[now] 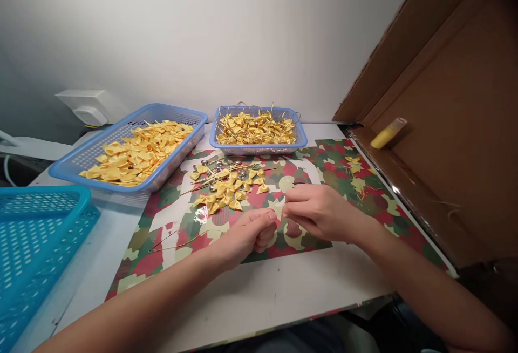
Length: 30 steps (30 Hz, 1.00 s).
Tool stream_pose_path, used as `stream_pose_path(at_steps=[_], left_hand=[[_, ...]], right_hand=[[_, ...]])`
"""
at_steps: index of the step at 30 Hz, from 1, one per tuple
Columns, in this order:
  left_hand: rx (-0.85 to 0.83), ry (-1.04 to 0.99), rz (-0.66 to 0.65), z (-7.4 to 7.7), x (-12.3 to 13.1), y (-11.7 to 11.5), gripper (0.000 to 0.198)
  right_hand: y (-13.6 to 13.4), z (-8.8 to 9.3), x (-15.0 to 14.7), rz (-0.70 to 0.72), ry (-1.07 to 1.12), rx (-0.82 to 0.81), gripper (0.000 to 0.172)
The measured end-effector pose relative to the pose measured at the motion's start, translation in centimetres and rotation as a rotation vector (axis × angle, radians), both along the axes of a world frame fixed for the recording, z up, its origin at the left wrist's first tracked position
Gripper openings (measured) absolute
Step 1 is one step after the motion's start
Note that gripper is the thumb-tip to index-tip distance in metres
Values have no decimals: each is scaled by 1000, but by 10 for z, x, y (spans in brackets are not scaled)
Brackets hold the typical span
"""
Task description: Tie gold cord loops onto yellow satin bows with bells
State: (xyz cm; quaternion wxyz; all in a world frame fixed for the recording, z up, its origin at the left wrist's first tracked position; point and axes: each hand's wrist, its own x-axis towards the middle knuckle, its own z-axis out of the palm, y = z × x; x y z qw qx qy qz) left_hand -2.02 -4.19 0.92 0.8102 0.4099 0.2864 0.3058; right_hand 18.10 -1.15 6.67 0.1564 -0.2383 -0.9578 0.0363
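Note:
My left hand (254,227) is closed, thumb pressed on the curled fingers; what it holds, if anything, is hidden. Just to its right my right hand (315,210) has its fingers pinched together, and I cannot make out anything between them. A thin gold cord (182,245) lies on the mat left of my left hand, passing close to the wrist. Beyond my hands, loose yellow ribbon bows (226,191) are scattered in a pile. Small silver bells (218,165) and several gold cords (198,183) lie among and behind them.
A blue basket (178,109) of yellow bows stands at the back left. Another blue basket (259,150) holds bows with gold cords. A turquoise basket (44,191) is at the left edge. Yellow scraps (358,183) lie right, near a cardboard wall (437,126) with a yellow tube (387,133).

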Motion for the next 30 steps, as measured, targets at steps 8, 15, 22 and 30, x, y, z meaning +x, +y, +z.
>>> stream_pose_path(at_steps=[8, 15, 22, 30], left_hand=[[-28, -38, 58, -6, 6, 1, 43], [-124, -51, 53, -9, 16, 4, 31], [-170, -60, 95, -9, 17, 6, 32], [-205, -63, 139, -11, 16, 6, 33]], right_hand=[[25, -12, 37, -375, 89, -228, 14], [41, -40, 66, -634, -78, -445, 18], [40, -56, 62, -719, 3, -444, 10], [33, -67, 44, -744, 53, -293, 12]])
